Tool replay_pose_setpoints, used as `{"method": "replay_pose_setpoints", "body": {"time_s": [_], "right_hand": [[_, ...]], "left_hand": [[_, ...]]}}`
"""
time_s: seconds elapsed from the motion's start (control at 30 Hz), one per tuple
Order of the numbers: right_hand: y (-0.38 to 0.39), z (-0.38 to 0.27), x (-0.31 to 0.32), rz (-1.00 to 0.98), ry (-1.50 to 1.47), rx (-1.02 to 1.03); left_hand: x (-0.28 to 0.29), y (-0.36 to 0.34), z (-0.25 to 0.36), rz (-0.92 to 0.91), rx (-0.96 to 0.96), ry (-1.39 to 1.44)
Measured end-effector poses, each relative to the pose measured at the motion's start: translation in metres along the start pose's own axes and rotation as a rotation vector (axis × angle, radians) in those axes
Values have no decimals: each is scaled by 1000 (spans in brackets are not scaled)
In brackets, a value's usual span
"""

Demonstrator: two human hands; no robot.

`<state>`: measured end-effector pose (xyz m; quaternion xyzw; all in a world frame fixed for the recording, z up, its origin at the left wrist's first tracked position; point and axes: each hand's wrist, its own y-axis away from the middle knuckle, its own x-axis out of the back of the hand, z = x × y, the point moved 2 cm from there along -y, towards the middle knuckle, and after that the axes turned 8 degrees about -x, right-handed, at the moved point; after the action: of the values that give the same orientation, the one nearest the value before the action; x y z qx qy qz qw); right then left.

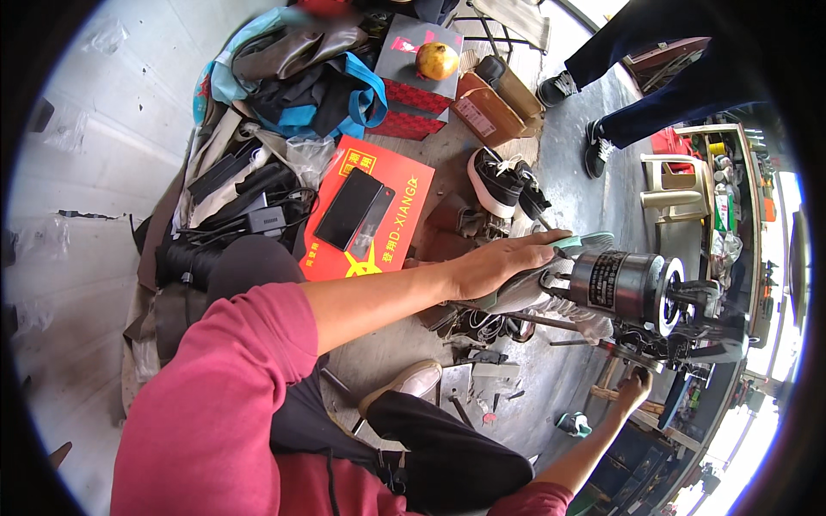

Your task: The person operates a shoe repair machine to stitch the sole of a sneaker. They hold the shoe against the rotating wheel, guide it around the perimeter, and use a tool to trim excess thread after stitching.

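Observation:
My left hand [503, 265] is closed on a pale grey and mint-green shoe [520, 292], held at the working end of a metal shoe-stitching machine [602, 282]. Its fingers lie over the top of the shoe, and part of the shoe is hidden by the hand and the machine. To the lower right, my right hand [635, 389] has its fingers curled at the rim of the machine's handwheel [632, 357]. What exactly those fingers grip is small and partly hidden.
A red box [404, 202] bears a dark phone [351, 206]. Beyond are black sneakers [495, 185], an open cardboard box [486, 112] and a round yellow-red fruit [437, 61] on a dark box. Another person's legs [641, 103] stand far right, near a plastic chair [675, 185] and crowded shelves.

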<state>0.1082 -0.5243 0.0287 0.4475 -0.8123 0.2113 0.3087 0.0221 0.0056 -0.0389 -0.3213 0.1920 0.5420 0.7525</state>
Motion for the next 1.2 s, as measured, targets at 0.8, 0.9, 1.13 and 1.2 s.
{"method": "replay_pose_setpoints", "body": {"time_s": [0.8, 0.9, 1.13, 1.2], "right_hand": [[6, 37, -42, -176, 251, -82], [58, 21, -77, -515, 56, -240], [100, -82, -22, -395, 60, 36], [78, -80, -3, -155, 31, 108]], "left_hand": [[-1, 2, 4, 23, -75, -77], [-1, 1, 3, 22, -81, -55], [1, 2, 0, 12, -101, -103], [2, 2, -1, 27, -87, -114]]}}
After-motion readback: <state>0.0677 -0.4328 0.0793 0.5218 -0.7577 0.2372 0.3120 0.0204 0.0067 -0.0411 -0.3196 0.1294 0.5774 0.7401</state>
